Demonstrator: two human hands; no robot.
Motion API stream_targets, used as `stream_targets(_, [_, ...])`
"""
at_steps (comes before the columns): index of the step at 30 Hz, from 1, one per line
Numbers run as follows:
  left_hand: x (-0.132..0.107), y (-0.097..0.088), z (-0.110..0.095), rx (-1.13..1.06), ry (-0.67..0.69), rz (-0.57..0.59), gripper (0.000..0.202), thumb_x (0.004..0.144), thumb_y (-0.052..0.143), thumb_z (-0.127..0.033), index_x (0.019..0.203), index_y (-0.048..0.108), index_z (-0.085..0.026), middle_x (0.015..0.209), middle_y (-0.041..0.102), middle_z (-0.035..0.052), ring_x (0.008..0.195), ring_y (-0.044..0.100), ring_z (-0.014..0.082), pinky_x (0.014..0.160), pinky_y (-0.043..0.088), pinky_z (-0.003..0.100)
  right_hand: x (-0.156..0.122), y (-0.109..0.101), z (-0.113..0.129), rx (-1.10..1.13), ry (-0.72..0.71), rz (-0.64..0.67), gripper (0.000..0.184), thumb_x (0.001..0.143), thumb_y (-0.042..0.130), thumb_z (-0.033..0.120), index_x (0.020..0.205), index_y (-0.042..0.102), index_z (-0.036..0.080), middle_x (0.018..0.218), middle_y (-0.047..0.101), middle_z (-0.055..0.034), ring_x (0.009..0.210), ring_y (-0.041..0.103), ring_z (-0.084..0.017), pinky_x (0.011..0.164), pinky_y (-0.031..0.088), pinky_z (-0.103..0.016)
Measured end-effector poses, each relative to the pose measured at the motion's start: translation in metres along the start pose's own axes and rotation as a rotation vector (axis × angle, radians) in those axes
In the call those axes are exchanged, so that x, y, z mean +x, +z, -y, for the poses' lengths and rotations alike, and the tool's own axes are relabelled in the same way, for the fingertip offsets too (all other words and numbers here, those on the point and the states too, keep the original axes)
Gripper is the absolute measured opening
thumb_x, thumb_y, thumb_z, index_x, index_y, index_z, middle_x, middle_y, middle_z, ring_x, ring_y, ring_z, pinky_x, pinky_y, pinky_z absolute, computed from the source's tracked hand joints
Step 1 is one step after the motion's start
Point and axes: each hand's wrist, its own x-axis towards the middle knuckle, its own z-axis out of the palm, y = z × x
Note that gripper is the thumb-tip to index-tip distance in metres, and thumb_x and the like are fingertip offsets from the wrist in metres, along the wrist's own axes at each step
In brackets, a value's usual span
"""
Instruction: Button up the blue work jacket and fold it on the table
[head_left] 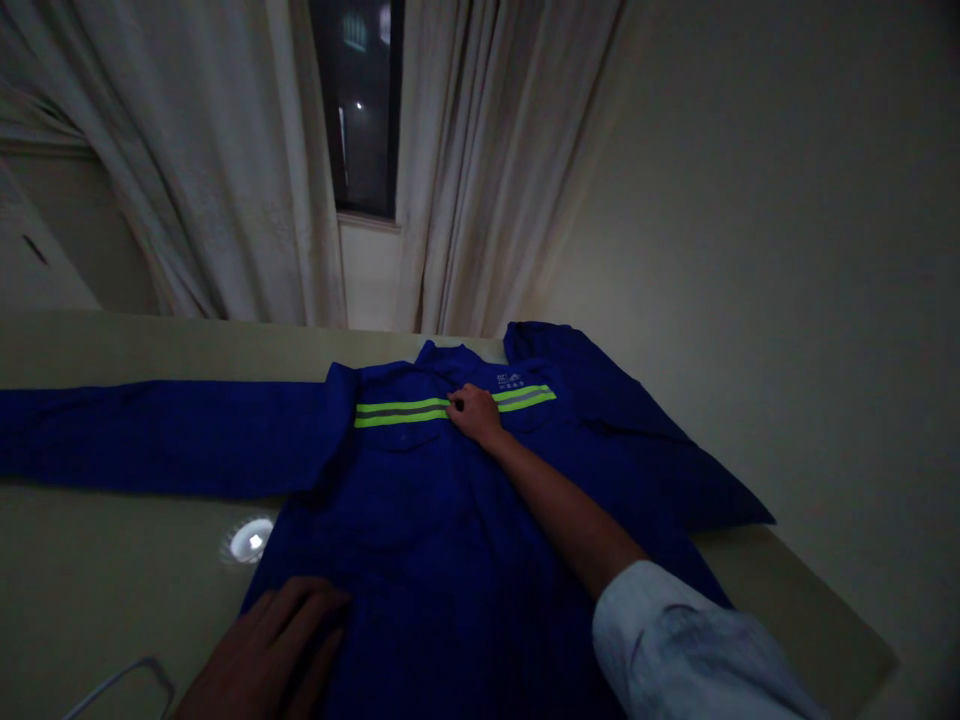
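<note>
A blue work jacket with yellow-green reflective stripes lies spread face up on a pale table. Its left sleeve stretches far out to the left; the right sleeve lies angled toward the table's right edge. My right hand reaches forward and rests on the chest at the middle of the stripe, fingers curled at the front placket. My left hand lies flat on the jacket's lower left hem, fingers stretched out.
A bright round reflection shows on the table beside the jacket. A thin white cable curves at the bottom left. Pale curtains and a dark window stand behind the table; a bare wall is at the right.
</note>
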Motion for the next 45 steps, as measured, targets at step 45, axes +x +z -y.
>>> stream_targets(45, [-0.090, -0.026, -0.191, -0.672, 0.120, 0.620, 0.021, 0.101, 0.056, -0.039, 0.101, 0.077, -0.034, 0.089, 0.079, -0.0013, 0.078, 0.075, 0.0157, 0.070, 0.058, 0.020, -0.451, -0.176, 0.065, 0.534, 0.246, 0.118, 0.016, 0.086, 0.075, 0.019, 0.101, 0.069, 0.021, 0.077, 0.070, 0.0031, 0.065, 0.062, -0.012, 0.062, 0.044, -0.022])
